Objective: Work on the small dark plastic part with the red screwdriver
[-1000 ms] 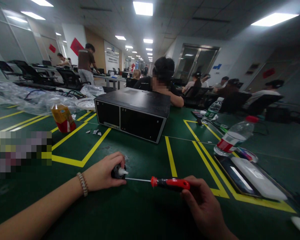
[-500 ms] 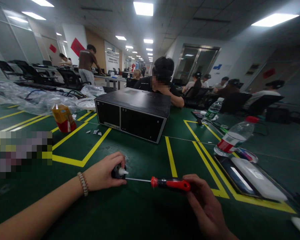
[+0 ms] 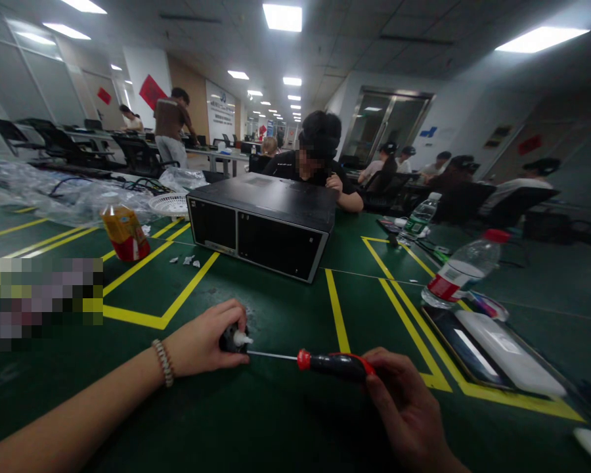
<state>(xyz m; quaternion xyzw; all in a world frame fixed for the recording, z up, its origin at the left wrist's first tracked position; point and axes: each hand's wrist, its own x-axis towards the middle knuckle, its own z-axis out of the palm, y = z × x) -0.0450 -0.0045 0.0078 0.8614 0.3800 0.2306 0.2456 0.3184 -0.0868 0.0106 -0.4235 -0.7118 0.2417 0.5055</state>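
Note:
My left hand (image 3: 221,338) is closed around a small black part with a white nozzle-like shaft (image 3: 240,339) pointing right. A red and black screwdriver (image 3: 332,365) lies level, its metal shank reaching the lower right side of that part; the exact contact of the tip is too small to make out. At the handle's end, my right hand (image 3: 398,384) grips it between thumb and fingers. Both hands are just above the green table (image 3: 276,427). A beaded bracelet (image 3: 163,362) circles my left wrist.
A black computer case (image 3: 261,223) lies on its side ahead, with a person (image 3: 320,151) behind it. An orange drink bottle (image 3: 124,230), paper scraps (image 3: 187,261) and plastic wrap (image 3: 54,197) are left. Rightward are a water bottle (image 3: 465,269) and a tablet (image 3: 473,355).
My right hand has turned the screwdriver about its length, so more of the handle's black side shows. My left hand keeps its place. The person opposite has shifted head and hand.

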